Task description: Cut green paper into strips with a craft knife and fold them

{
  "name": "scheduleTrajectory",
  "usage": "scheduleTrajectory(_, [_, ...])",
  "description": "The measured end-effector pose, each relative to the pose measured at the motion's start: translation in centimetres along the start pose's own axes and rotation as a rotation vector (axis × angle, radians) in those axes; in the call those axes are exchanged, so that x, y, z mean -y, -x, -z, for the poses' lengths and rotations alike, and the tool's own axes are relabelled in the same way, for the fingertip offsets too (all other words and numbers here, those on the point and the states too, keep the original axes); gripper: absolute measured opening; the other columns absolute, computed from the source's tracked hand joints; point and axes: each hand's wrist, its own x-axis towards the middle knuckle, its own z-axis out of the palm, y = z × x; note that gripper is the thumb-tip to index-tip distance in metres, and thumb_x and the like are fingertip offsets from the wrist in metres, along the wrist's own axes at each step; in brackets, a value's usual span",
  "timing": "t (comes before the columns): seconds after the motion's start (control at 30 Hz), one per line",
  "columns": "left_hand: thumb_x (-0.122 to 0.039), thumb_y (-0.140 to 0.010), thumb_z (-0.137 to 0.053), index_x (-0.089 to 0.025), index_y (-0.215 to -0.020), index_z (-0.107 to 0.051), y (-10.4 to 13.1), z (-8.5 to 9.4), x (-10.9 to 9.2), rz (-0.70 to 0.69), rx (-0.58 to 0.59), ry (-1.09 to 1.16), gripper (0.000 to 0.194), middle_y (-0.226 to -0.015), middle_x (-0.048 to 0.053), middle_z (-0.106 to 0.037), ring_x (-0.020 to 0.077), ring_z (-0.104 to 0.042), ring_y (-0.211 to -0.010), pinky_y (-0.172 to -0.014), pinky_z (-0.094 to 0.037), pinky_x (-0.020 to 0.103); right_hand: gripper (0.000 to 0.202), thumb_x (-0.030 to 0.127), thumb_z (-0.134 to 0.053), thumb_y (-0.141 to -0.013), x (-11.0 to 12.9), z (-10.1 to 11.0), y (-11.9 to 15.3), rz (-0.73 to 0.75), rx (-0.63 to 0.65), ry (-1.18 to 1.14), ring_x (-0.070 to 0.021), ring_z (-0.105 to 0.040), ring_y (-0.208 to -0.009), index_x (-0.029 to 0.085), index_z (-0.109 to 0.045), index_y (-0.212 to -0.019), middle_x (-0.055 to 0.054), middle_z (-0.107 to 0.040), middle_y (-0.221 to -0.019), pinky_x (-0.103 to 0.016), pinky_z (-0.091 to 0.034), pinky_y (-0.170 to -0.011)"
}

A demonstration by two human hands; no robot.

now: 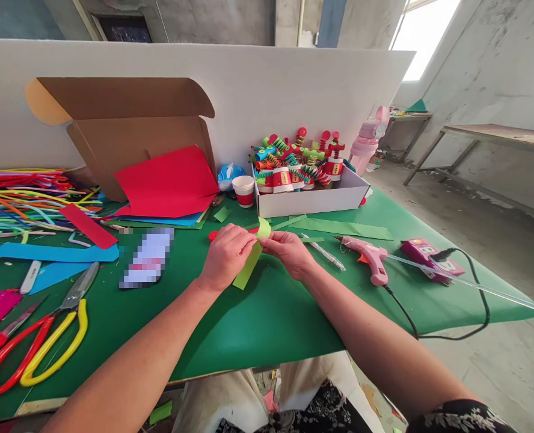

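A light green paper strip [248, 270] hangs between my two hands above the green table, with its upper end curling up past my fingertips. My left hand [227, 255] is closed on the strip from the left. From the right, my right hand [289, 252] pinches the same strip close to the left fingertips. Just behind my left hand, a small red round piece [213, 236] shows in part. Beyond my hands lie thin green strips [289, 222] and a wide green strip [343, 228].
A white box [312, 202] of paper figures and a paper cup [243, 191] stand behind. Right: pink glue gun [370, 255] with a cord, magenta box [429, 258]. Left: scissors [71, 307], a knife [5, 334], blue strips [59, 252], red sheets [168, 183], pipe cleaners [32, 201].
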Motion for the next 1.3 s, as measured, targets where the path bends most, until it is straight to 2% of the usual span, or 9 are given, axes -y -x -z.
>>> scheduleTrajectory(0.17, [-0.014,-0.094,-0.046,-0.022,-0.067,-0.056,-0.1,0.1,-0.4,-0.062,0.076,-0.122,0.03,-0.07,0.003,-0.059,0.0192,-0.053,-0.072,-0.07,-0.044,0.034,0.035,0.045,-0.089,-0.054,-0.3,0.0,-0.1,0.001,-0.01,0.011,-0.0118,-0.061,-0.069,0.016,-0.074,-0.068,-0.001,-0.07,-0.07,-0.028,-0.05,-0.076])
scheduleTrajectory(0.43, [-0.013,-0.088,-0.052,-0.022,-0.072,-0.055,-0.1,0.1,1.6,0.112,-0.049,-0.108,0.019,-0.068,0.001,-0.057,0.0187,-0.053,-0.07,-0.068,-0.046,0.032,0.037,0.047,-0.09,-0.055,-0.2,0.3,-0.2,-0.038,0.008,-0.031,-0.0153,-0.066,-0.074,0.018,-0.074,-0.07,-0.003,-0.072,-0.071,-0.031,-0.052,-0.084])
scheduleTrajectory(0.67, [-0.001,-0.074,-0.041,-0.021,-0.076,-0.064,0.1,0.6,2.4,0.248,0.004,0.042,0.031,-0.081,0.003,-0.064,0.0174,-0.062,-0.079,-0.07,-0.049,0.029,0.024,0.036,-0.086,-0.064,0.2,0.3,0.0,-0.094,0.018,-0.078,-0.0107,-0.061,-0.065,0.018,-0.073,-0.074,-0.002,-0.07,-0.072,-0.028,-0.052,-0.08])
scheduleTrajectory(0.77, [-0.003,-0.072,-0.042,-0.022,-0.06,-0.058,-0.1,1.4,2.1,0.311,0.044,0.104,0.027,-0.053,-0.003,-0.05,0.0136,-0.053,-0.054,-0.053,-0.042,0.025,0.024,0.033,-0.086,-0.063,0.3,0.2,0.4,-0.13,0.126,-0.025,-0.0092,-0.059,-0.063,0.017,-0.072,-0.075,0.001,-0.069,-0.071,-0.025,-0.051,-0.073])
scheduleTrajectory(0.83, [-0.007,-0.074,-0.046,-0.022,-0.072,-0.065,-0.3,1.8,2.1,0.302,0.063,0.108,0.024,-0.056,-0.004,-0.055,0.0137,-0.054,-0.055,-0.054,-0.045,0.025,0.029,0.036,-0.087,-0.062,0.5,0.1,0.8,-0.211,0.266,0.015,-0.0094,-0.06,-0.061,0.016,-0.071,-0.076,0.001,-0.069,-0.069,-0.024,-0.05,-0.067])
scheduleTrajectory(0.9, [-0.008,-0.072,-0.049,-0.023,-0.106,-0.069,-0.3,1.9,2.2,0.208,0.137,0.098,0.042,-0.091,0.002,-0.07,0.0191,-0.065,-0.085,-0.076,-0.053,0.031,0.033,0.041,-0.086,-0.063,0.7,0.0,1.3,-0.282,0.387,0.031,-0.0096,-0.06,-0.059,0.016,-0.068,-0.074,0.002,-0.067,-0.066,-0.024,-0.049,-0.066])
scheduleTrajectory(1.0, [-0.003,-0.065,-0.05,-0.03,-0.129,-0.06,-0.1,1.6,2.8,-0.007,0.365,0.122,0.07,-0.138,0.006,-0.059,0.0279,-0.05,-0.13,-0.106,-0.042,0.048,0.038,0.046,-0.086,-0.065,1.0,-0.1,1.5,-0.269,0.458,0.034,-0.0107,-0.063,-0.062,0.016,-0.064,-0.072,0.003,-0.066,-0.064,-0.026,-0.051,-0.071])
scheduleTrajectory(1.13, [-0.003,-0.069,-0.047,-0.029,-0.117,-0.065,0.2,1.4,3.4,-0.008,0.536,0.31,0.058,-0.122,0.004,-0.069,0.0246,-0.06,-0.12,-0.103,-0.047,0.043,0.04,0.048,-0.084,-0.069,1.2,0.2,1.4,-0.241,0.477,0.043,-0.0126,-0.065,-0.063,0.016,-0.063,-0.084,-0.001,-0.07,-0.07,-0.027,-0.052,-0.068])
scheduleTrajectory(1.3, [-0.007,-0.068,-0.05,-0.028,-0.136,-0.052,0.1,2.3,3.1,0.109,0.702,0.552,0.071,-0.115,0.002,-0.072,0.0203,-0.069,-0.102,-0.083,-0.056,0.028,0.04,0.046,-0.085,-0.068,0.7,0.3,1.1,-0.21,0.484,0.119,-0.0122,-0.064,-0.064,0.015,-0.064,-0.083,-0.002,-0.071,-0.071,-0.024,-0.048,-0.065])
